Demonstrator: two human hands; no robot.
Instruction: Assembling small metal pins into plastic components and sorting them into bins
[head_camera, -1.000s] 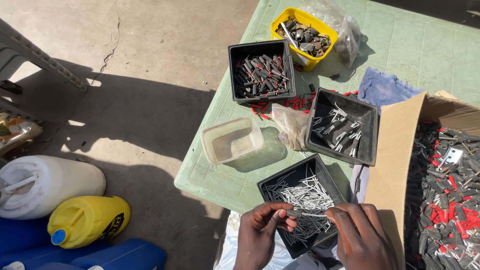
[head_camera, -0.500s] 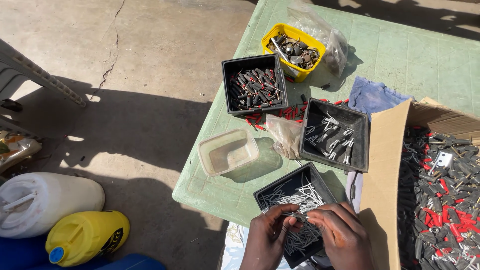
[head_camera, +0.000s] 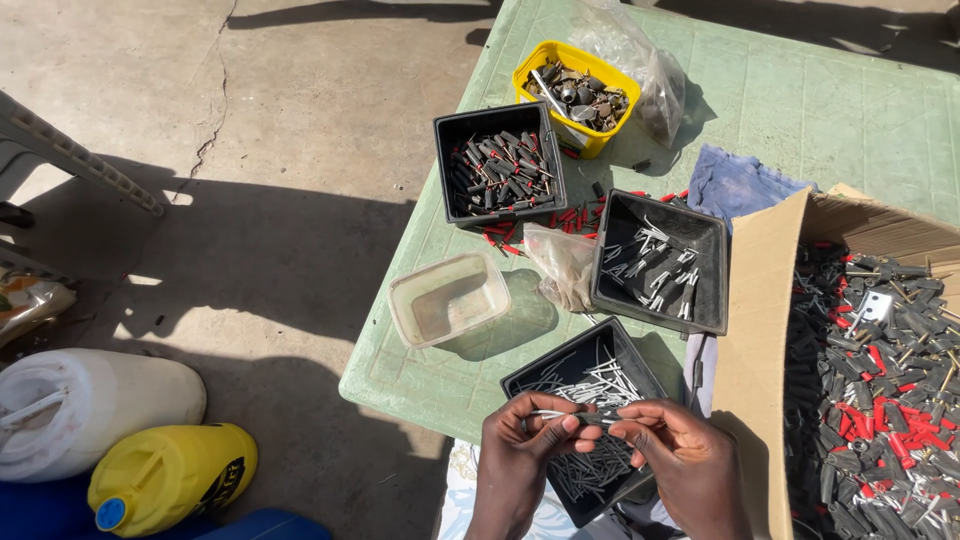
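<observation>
Metal pins: small bundle of thin silver pins pinched between both hands, held just above the near black tray.
Left hand: fingers clenched on the left end of the bundle.
Right hand: fingers grasping the right end, thumb and forefinger closed on it.
Near tray: partly filled with loose pins of the same kind, lying every which way; sits at the bench edge, closest to the person.
Middle tray: black, holds a scatter of pale metal pieces, floor still showing through.
Far tray: black, packed with dark and red plug-like parts.
Yellow tub: mixed metal bits, clear bag just behind it.
Clear tub: nothing in it that I can see.
Cardboard box: right of the trays, heaped with unsorted black and red parts.
Progress, my read: sorting well under way, three trays carry separated kinds; box is far from emptied, so most of the work looks left.
Floor: white and yellow jugs off the bench, well apart from the hands.
</observation>
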